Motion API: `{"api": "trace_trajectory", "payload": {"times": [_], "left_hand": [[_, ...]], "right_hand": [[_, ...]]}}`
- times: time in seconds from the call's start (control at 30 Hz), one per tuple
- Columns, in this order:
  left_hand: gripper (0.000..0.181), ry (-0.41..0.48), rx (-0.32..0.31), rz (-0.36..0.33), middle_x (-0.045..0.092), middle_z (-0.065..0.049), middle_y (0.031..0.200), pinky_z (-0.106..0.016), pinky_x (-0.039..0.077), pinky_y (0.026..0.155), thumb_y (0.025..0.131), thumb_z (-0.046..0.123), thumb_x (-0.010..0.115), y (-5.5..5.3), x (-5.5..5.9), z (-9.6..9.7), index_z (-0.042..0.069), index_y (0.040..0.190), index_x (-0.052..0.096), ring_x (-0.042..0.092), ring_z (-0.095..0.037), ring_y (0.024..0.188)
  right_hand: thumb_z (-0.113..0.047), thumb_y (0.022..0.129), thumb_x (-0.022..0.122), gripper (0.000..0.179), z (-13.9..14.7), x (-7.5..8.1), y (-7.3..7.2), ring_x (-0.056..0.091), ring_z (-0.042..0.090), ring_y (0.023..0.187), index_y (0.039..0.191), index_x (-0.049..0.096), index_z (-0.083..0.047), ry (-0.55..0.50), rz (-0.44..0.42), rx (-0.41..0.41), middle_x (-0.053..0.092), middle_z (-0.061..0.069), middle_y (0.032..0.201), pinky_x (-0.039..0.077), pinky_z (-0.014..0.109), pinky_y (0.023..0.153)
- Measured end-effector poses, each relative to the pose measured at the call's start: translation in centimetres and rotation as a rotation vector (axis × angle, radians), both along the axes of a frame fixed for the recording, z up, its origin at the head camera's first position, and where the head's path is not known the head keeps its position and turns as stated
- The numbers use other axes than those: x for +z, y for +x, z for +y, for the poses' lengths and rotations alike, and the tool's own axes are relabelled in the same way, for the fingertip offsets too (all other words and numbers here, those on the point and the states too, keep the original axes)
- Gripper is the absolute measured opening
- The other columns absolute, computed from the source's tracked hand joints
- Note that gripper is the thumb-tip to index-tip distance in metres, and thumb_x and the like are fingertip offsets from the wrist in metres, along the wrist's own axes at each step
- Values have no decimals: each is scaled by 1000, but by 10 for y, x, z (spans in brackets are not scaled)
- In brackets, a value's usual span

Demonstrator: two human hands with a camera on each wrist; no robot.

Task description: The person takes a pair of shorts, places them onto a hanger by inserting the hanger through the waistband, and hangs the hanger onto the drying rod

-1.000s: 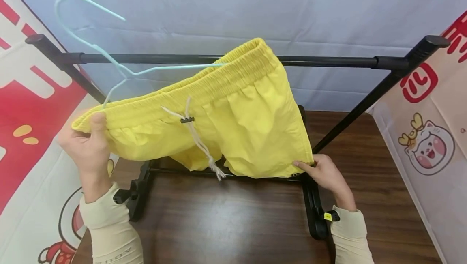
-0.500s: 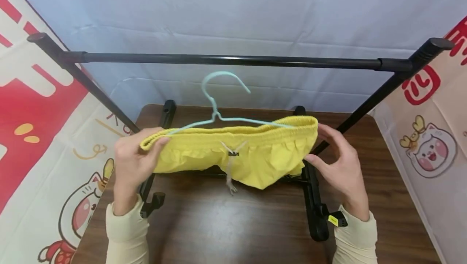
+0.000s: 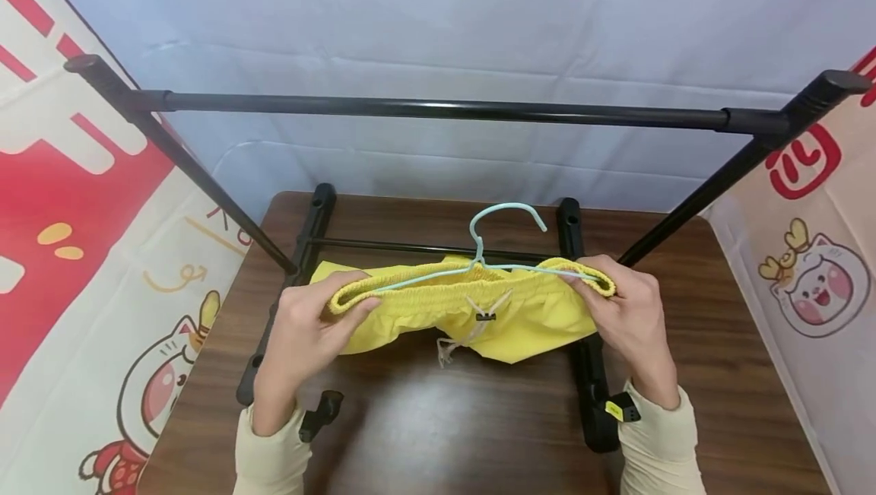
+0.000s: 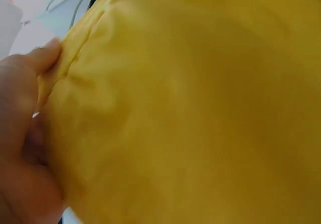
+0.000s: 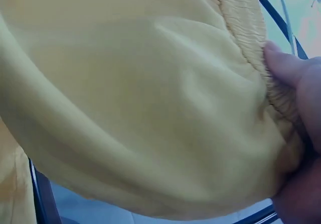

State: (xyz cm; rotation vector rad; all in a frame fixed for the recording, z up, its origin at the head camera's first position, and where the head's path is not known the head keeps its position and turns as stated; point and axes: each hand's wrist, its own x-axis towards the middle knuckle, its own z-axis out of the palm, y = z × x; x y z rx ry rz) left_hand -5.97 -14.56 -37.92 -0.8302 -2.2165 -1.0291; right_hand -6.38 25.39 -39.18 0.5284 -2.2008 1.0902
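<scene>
Yellow drawstring shorts are held up level in the head view, their elastic waistband uppermost. A light blue clothes hanger lies with both arms inside the waistband and its hook standing above it. At the waistband's left end, my left hand pinches the fabric between thumb and fingers. My right hand grips the opposite end, beside the tip of the hanger's arm. Yellow fabric fills most of the left wrist view. In the right wrist view, the thumb presses the gathered waistband.
A black garment rack stands behind the shorts, its top rail running across. The rack's feet rest on a brown wooden table. Printed cloth panels flank both sides, and a pale cloth hangs behind.
Both hands have brought the shorts and hanger down from the rail and levelled the waistband. My right hand has gone from the leg hem to the waistband's right end and now grips it.
</scene>
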Motion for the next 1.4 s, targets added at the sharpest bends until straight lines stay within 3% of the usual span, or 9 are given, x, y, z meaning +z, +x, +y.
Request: {"api": "trace_trajectory", "payload": {"times": [0.07,0.2,0.4,0.5,0.83,1.0,1.17,1.3,1.4], "left_hand": [[14,-42,-15,-143,72,7,78,-17,43,56,96,30,79,5,5,-8,17,102,77,50,0,58],[17,-145,-95,-365,58,17,80,-16,43,63,92,20,82,14,20,-23,30,95,68,51,1,70],[40,-220,-211,-415,65,14,131,-20,51,85,93,20,81,19,42,-35,29,129,65,61,-2,103],[40,-253,-259,-463,65,16,127,-21,51,83,95,20,78,18,48,-42,32,130,61,60,-2,101],[43,-228,-495,-781,64,11,92,-23,54,79,105,12,60,13,27,-52,19,146,47,62,-1,82],[16,-224,-346,-969,59,8,85,-23,51,76,110,31,56,16,18,-42,19,113,65,58,-2,75],[27,-187,-214,-1035,50,8,70,-24,49,66,108,39,58,27,15,-45,19,92,64,50,-2,62],[14,-73,-240,-1028,68,3,88,-24,55,76,110,26,57,38,17,-57,18,109,69,65,-4,79],[16,-8,-234,-1048,73,-1,96,-26,58,76,110,20,55,47,22,-67,14,117,68,69,-6,84]], "right_hand": [[-6,88,84,9,0,1,-5,65,-13,85,95,80,-2,-50,51,28,78,12,85,49,6,81],[-35,95,79,38,-2,9,-18,65,-13,87,92,79,4,-87,144,73,76,19,82,50,6,81],[-45,93,78,52,-17,27,-34,65,-7,82,86,77,6,-127,252,138,72,22,76,50,9,80],[-45,93,78,50,-25,34,-37,66,-3,81,86,78,4,-124,270,186,73,20,76,50,11,80],[-44,96,75,43,-36,32,-43,67,15,75,89,80,-2,-23,242,188,76,13,80,48,14,79],[-16,87,88,20,-28,19,-41,69,20,89,101,79,-5,53,74,123,78,11,95,48,12,89],[-13,75,96,43,-17,13,-37,67,19,108,113,76,-11,163,-79,84,75,5,112,44,11,99],[-42,81,92,54,-5,13,-31,67,28,114,117,76,-6,111,-3,47,74,12,119,42,12,109],[-54,84,86,60,1,16,-30,68,39,98,102,78,3,-34,215,-72,76,22,102,48,16,104]]}}
